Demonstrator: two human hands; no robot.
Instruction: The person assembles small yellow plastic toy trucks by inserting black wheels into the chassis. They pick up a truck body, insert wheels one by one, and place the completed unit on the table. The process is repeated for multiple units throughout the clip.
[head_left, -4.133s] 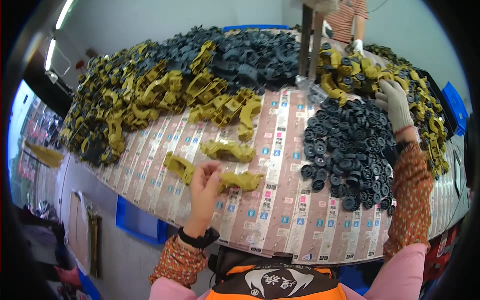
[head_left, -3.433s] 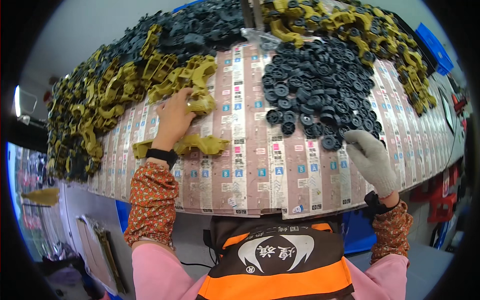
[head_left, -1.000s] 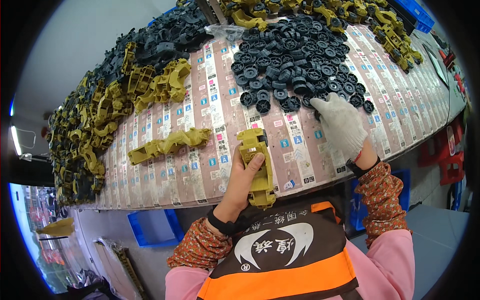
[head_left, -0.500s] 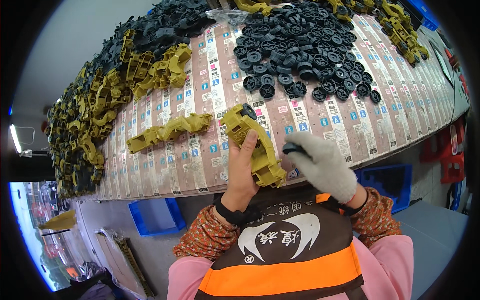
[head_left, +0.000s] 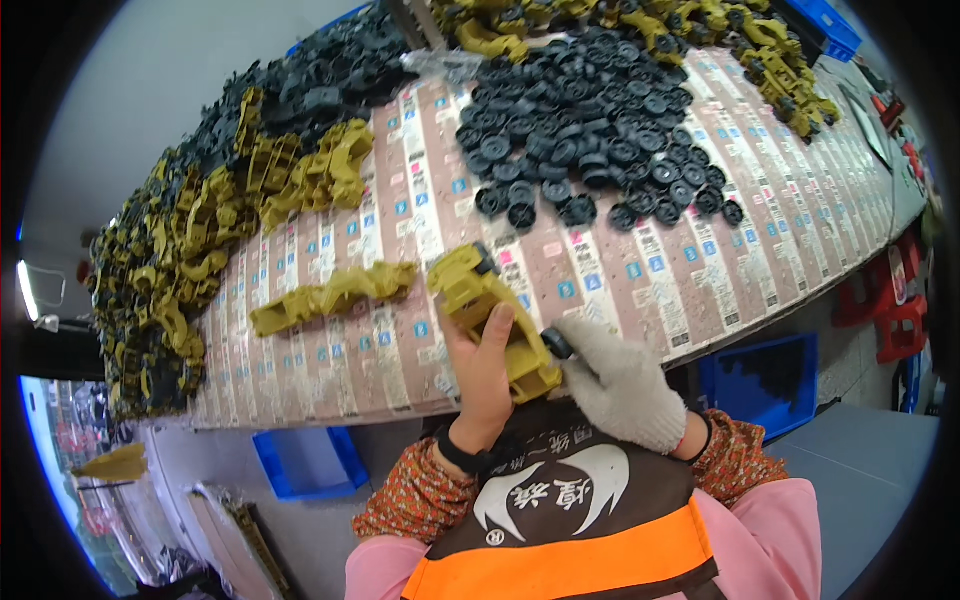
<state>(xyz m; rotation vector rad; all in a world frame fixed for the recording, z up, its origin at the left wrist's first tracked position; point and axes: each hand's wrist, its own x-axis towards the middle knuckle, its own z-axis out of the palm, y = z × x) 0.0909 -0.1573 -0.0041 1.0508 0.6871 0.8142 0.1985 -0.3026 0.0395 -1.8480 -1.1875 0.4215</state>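
Observation:
Bare-skinned, my left hand (head_left: 482,365) grips a yellow plastic toy car body (head_left: 470,283) above the table's near edge, thumb across its side. One black wheel (head_left: 487,259) sits at the body's far end. My right hand (head_left: 622,388), in a pale knit glove, pinches another black toy wheel (head_left: 556,343) against the near part of the body's right side. Whether that wheel is seated cannot be told. A pair of joined yellow car bodies (head_left: 335,297) lies on the table to the left of my left hand.
A big heap of black wheels (head_left: 590,120) covers the table's far middle. Yellow bodies (head_left: 310,170) and dark parts (head_left: 330,75) pile along the left. More yellow bodies with wheels (head_left: 785,80) lie far right. Blue bins (head_left: 310,462) stand below the near edge, and red stools (head_left: 900,320) at right.
My right hand has moved left and down, bringing the wheel from beside the car body to touch its side. My head view has shifted slightly.

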